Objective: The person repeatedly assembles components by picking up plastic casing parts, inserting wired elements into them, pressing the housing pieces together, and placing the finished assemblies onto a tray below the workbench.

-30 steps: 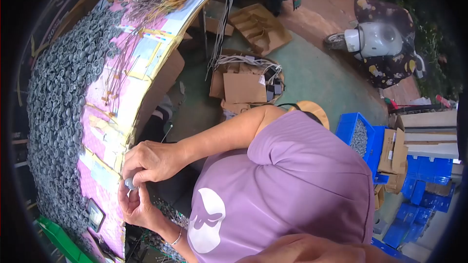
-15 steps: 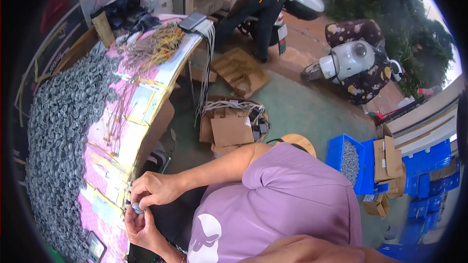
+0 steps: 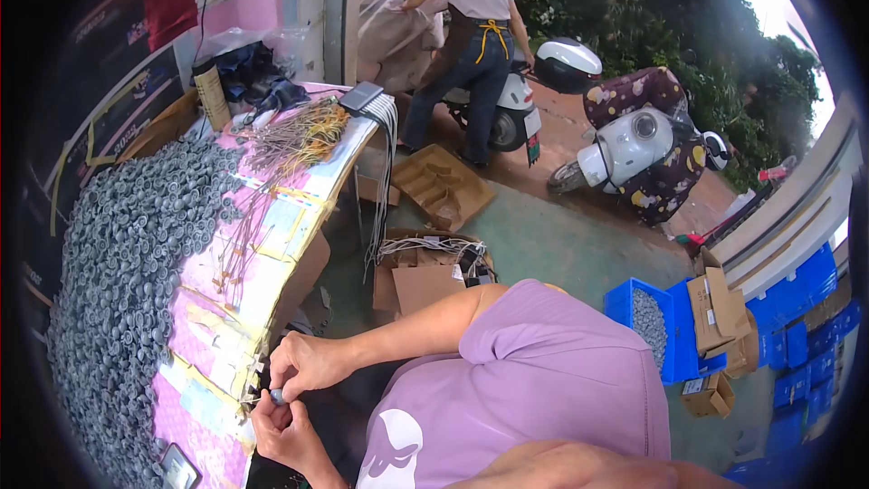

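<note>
A small grey round part (image 3: 277,396) is pinched between my two hands at the table's near edge. From above, my right hand (image 3: 310,365) closes its thumb and fingertips on the part. My left hand (image 3: 288,435) is just below, its fingers curled around the part's lower side. Thin metal bits show beside the fingertips at the edge. A large heap of similar grey round parts (image 3: 118,263) covers the far side of the pink-covered table (image 3: 195,335). Bundled thin wires (image 3: 303,136) lie at the table's upper end.
A phone (image 3: 179,468) lies by the heap, and a dark device (image 3: 360,96) at the table's far end. Cartons (image 3: 425,290) and a cardboard tray (image 3: 441,188) are on the floor. Blue bins (image 3: 625,303) stand right. Another person (image 3: 480,36) stands beside scooters (image 3: 638,149).
The view has tilted, so the scene sits lower and shows more of the other person. Both my hands remain together on the small grey part, at the table edge.
</note>
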### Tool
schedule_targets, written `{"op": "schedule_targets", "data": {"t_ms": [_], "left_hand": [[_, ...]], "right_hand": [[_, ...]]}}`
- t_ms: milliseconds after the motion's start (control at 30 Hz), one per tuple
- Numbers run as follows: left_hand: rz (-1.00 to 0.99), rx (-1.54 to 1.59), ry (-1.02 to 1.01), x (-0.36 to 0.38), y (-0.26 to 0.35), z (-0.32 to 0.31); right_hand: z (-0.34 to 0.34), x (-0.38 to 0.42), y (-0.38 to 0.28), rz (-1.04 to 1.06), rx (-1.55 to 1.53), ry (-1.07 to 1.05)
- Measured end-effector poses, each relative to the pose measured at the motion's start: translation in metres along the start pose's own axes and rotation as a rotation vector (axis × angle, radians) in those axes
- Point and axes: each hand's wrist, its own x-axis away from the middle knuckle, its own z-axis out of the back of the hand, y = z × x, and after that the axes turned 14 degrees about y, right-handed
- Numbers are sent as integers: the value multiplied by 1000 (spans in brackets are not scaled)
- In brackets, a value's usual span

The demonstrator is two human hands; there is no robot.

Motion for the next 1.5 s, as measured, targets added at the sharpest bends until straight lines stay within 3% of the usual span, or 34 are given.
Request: {"op": "schedule_targets", "data": {"t_ms": [67,167,267,333,500,633,700,767,800,867,1067,1167,1333,1500], "left_hand": [[-97,-55,11,0,5,1],[-64,-27,-58,-5,2,6],[115,72,-178,-12,0,16],[154,223,-135,-12,0,15],[419,405,-157,-15,34,11],[194,240,-131,-15,34,1],[381,309,-146,-17,42,-7],[178,37,-108,-24,52,-5],[107,45,-69,-23,48,-4],[347,442,-53,-16,40,-9],[10,306,107,-9,31,-10],[-115,185,111,-7,29,-2],[-106,100,2,-8,33,11],[-142,66,-37,-4,41,19]], "right_hand": [[-3,1,-3,6,1,6],[-4,4,0,-54,-26,-7],[-2,4,0,-88,-99,-25],[2,1,2,-62,-127,-58],[5,3,-9,-288,-621,-166],[15,5,-12,-418,-736,-220],[15,3,-13,-222,-560,-81],[12,3,-16,-346,-528,3],[6,4,-17,-392,-698,30],[-4,2,-8,-413,-837,42],[-3,3,6,-411,-966,-30],[5,2,10,-253,-799,-67],[22,-6,18,-34,-564,-169],[27,-14,16,36,-525,-307]]}}
